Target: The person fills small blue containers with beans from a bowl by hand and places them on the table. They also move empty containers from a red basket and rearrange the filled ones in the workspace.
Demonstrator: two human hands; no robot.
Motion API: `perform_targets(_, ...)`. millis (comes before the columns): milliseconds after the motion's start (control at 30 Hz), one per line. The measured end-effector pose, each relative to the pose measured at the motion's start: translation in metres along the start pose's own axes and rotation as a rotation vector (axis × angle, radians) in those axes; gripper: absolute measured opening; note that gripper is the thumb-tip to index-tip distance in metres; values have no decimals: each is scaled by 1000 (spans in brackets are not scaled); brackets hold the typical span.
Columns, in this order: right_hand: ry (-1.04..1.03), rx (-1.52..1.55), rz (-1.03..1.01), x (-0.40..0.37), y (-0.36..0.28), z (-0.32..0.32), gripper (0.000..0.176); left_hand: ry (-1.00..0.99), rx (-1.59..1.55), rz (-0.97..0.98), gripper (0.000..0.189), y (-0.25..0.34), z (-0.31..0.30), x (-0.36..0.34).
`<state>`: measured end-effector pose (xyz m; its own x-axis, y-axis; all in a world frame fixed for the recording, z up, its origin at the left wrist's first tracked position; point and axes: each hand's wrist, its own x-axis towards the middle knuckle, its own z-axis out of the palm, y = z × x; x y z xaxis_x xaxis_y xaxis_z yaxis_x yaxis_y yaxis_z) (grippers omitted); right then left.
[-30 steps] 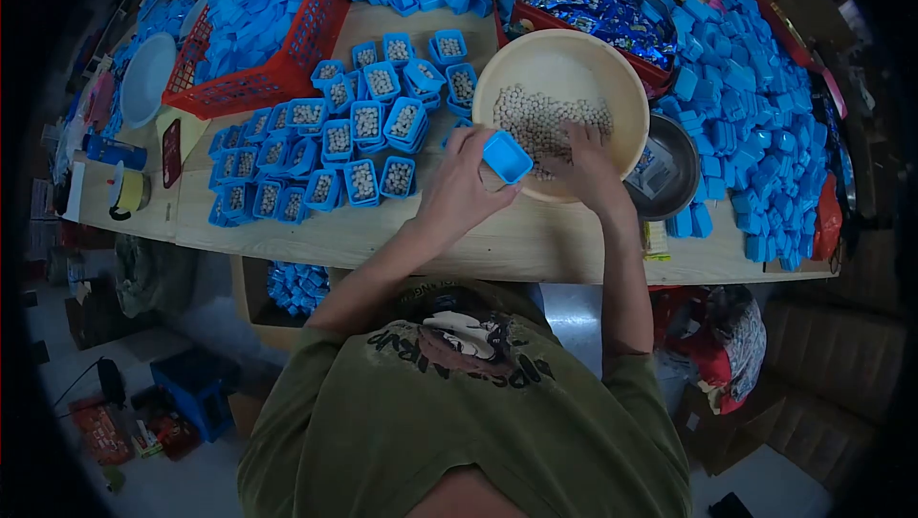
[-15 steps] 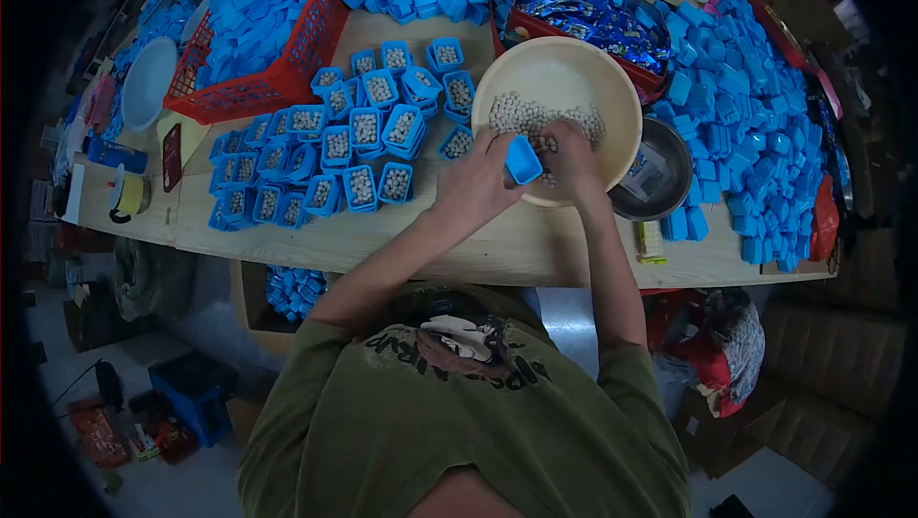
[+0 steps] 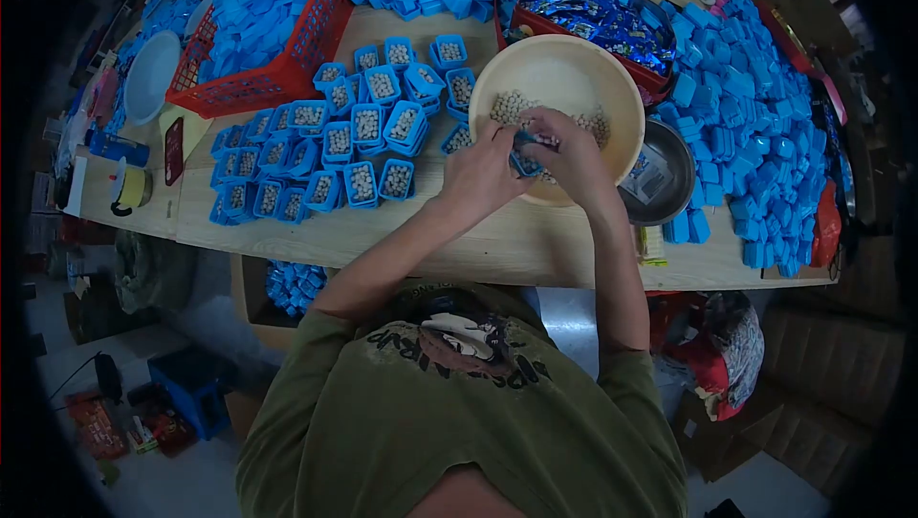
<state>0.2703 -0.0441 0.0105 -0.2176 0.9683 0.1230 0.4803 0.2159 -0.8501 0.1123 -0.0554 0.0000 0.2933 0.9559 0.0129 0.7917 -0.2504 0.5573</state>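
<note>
My left hand (image 3: 483, 174) grips a small blue plastic tub (image 3: 522, 164) at the near left rim of a cream-coloured bowl (image 3: 620, 78). Over the tub's opening, my right hand (image 3: 571, 156) is curled around some small pale balls, a few showing between its fingers. More pale balls (image 3: 510, 105) lie in the bottom of the bowl, partly hidden by both hands. To the left, many blue tubs (image 3: 367, 126) filled with similar balls stand close together, some stacked on others.
A red basket (image 3: 239, 92) heaped with blue pieces stands at the back left. Behind the bowl, a red container holds blue packets (image 3: 593, 16). A dark metal bowl (image 3: 681, 188) sits to the right, near a large heap of blue pieces (image 3: 755, 126).
My right hand has risen from the balls in the bowl and moved over the tub, bringing some balls with it. My left hand still holds the tub, now tilted differently.
</note>
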Motion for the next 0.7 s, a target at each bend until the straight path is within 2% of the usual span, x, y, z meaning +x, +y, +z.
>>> perform_targets(267,133,91,-19,3,18,-6,19,21,-87,15,67,0,-7,-4)
perform_targets(333,171,81,-57,2,24,-8,18,116,-146,72,65,-6,-12,-10)
perform_targets(467,164,-118,-45,-2,30,-13,20,208,-119,64,65,-26,-41,-34)
perform_targets(533,144,-215,-57,-6,34,-14,22,95,8,-84,67,-38,-51,-43)
perform_targets(633,129,-212,-72,-7,40,-9,22,46,54,-129,67,-52,-50,-43)
perform_targets(700,91,-439,-125,-9,42,-8,24,82,59,-104,66,-52,-50,-44)
